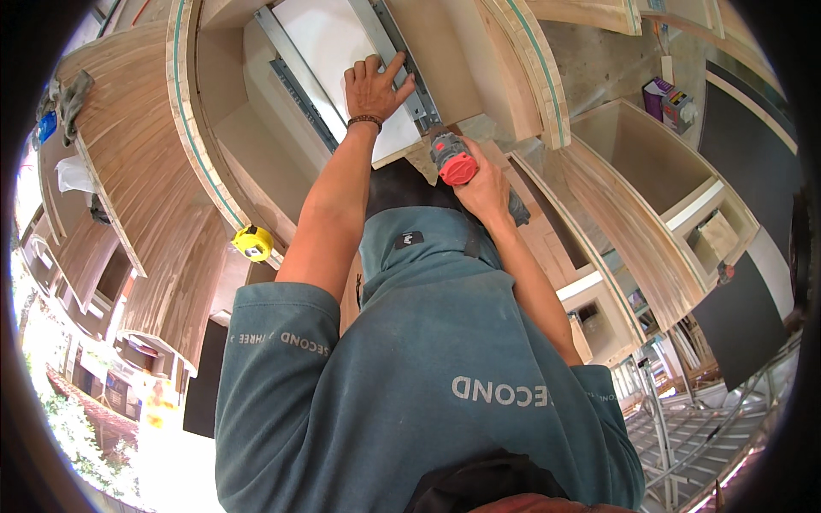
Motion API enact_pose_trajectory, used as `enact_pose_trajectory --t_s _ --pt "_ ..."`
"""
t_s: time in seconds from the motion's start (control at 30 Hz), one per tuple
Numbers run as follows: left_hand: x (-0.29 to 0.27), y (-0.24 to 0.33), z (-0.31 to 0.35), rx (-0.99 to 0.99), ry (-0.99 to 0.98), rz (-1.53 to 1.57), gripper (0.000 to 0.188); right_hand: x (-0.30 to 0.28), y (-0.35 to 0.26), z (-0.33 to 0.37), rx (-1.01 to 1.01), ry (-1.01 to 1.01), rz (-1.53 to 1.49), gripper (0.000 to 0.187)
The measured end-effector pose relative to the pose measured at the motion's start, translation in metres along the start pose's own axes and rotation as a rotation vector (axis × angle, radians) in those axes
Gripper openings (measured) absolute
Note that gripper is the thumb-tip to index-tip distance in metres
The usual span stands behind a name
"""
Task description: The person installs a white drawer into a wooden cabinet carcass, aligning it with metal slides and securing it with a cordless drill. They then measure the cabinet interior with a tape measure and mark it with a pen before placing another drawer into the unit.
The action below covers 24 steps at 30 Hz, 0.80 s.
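My left hand (pixel 375 91) lies spread over a white drawer panel (pixel 321 34) inside a light wooden cabinet (pixel 224 64). Its thumb and forefinger reach the metal drawer slide (pixel 389 38) along the panel's right side. In my right hand (pixel 489 190) is a grey and red cordless drill (pixel 453 156). The drill's front end points toward the near end of that slide; its tip is hard to make out. On the panel's left side runs a second metal rail (pixel 304 103).
A yellow tape measure (pixel 253 243) sits on the cabinet's curved left edge. Another open wooden cabinet (pixel 637 141) stands to the right, with a purple and grey box (pixel 670 104) beyond it. Curved slatted wooden panels (pixel 132 128) fill the left. A grey glove (pixel 75 96) hangs there.
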<state>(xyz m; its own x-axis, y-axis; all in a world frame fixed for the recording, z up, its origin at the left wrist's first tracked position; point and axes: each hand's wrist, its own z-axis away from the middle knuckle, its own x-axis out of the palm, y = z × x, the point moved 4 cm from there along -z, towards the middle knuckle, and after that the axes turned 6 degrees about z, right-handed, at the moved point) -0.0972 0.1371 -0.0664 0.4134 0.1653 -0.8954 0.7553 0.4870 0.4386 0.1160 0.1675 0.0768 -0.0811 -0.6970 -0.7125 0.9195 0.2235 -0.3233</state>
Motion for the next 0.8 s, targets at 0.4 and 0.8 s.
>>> enact_pose_trajectory --t_s 0.4,0.8 --pt "-0.001 0.000 -0.002 -0.003 0.022 0.013 0.049 -0.009 -0.008 -0.013 0.025 -0.035 0.123 0.051" --pt "-0.004 -0.001 -0.004 -0.007 0.043 0.037 0.046 -0.014 -0.020 -0.014 0.047 -0.086 0.185 0.049"
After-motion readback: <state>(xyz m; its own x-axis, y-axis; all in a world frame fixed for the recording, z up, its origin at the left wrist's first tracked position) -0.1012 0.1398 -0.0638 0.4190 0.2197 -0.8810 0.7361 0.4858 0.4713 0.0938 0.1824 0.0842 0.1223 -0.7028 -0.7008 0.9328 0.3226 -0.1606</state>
